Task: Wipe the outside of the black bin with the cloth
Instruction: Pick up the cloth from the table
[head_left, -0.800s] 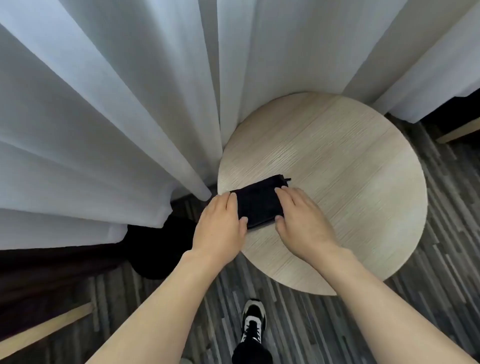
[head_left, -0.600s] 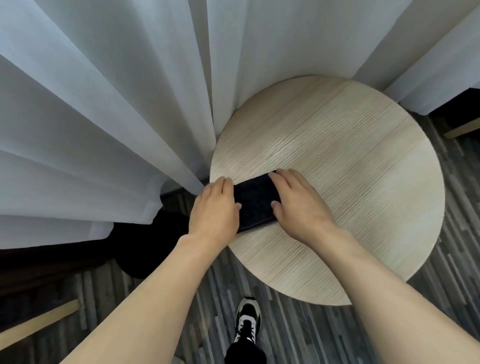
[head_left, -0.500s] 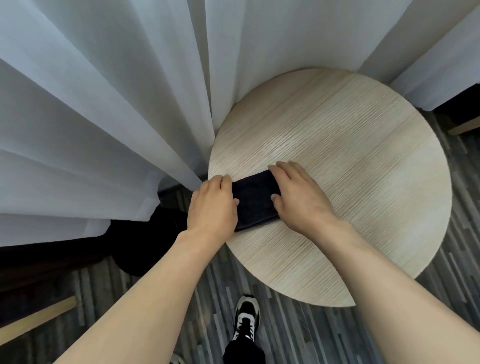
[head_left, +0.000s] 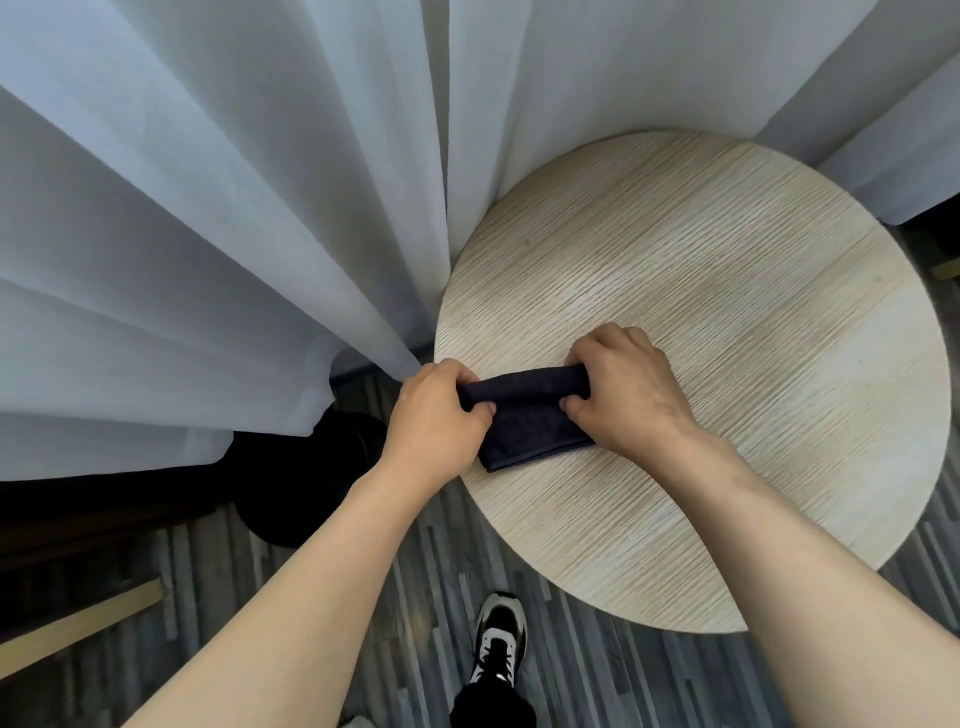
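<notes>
A dark navy cloth (head_left: 530, 415) lies folded on the near-left part of a round light-wood table (head_left: 727, 322). My left hand (head_left: 441, 415) grips the cloth's left end and my right hand (head_left: 623, 384) grips its right end, both with fingers curled over the far edge, which is lifted and rolled toward me. The black bin (head_left: 306, 483) stands on the floor left of the table, partly hidden under the curtain and behind my left arm.
White sheer curtains (head_left: 234, 208) hang behind and left of the table, touching its far edge. The floor is dark striped wood (head_left: 597, 675). My shoe (head_left: 498, 644) is below the table's near edge. A light wooden bar (head_left: 78, 629) lies at lower left.
Both hands went from lying flat on the cloth to curling their fingers around its far edge, lifting that edge and folding it toward me.
</notes>
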